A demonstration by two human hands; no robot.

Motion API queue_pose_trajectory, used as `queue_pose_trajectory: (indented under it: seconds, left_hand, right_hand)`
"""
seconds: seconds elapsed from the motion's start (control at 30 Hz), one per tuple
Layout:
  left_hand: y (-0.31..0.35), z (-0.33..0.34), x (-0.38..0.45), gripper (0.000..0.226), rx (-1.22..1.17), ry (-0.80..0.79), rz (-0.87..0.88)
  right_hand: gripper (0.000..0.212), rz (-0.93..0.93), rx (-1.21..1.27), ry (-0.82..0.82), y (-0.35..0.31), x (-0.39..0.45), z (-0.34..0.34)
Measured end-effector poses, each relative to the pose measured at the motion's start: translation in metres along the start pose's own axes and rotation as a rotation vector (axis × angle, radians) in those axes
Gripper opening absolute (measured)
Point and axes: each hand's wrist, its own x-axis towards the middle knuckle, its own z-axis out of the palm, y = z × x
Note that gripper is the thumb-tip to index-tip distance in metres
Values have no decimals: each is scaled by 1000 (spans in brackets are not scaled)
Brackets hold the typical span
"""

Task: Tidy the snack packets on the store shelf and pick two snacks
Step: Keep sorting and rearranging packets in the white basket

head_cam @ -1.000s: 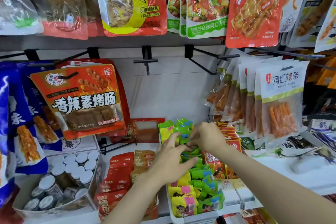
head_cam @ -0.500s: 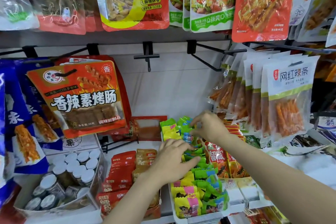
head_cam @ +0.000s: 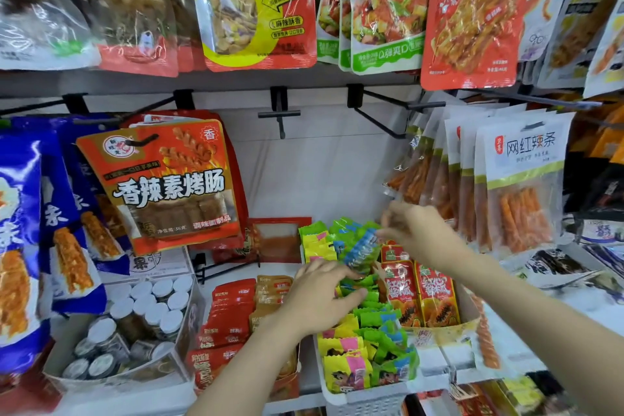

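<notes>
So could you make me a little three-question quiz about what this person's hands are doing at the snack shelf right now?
1. True or false: the right hand pinches a blue-and-green packet lifted above the white basket.
2. Multiple choice: where does the left hand rest? A) on the white-lidded jars B) on the green packets in the basket C) on the empty black hook
3. Fill in: directly right of the basket stand red-and-orange packets in a ____ tray.

Key: 1 true; 2 B; 3 cardboard.
</notes>
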Motion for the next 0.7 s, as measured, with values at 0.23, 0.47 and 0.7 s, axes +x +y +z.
queue_pose_trajectory:
  seconds: [0.23, 0.47, 0.7]
  left_hand:
    - [16, -10, 5, 54, 47, -40, -84]
    - [48, -24, -23, 56, -287, 76, -126]
    - [94, -22, -68, 32, -1086, 123, -177]
  right_hand:
    - [15, 77, 185, 348, -7, -42, -82]
    - [19, 153, 73, 371, -16, -60, -117]
    - [9, 183, 496, 221, -41, -61, -123]
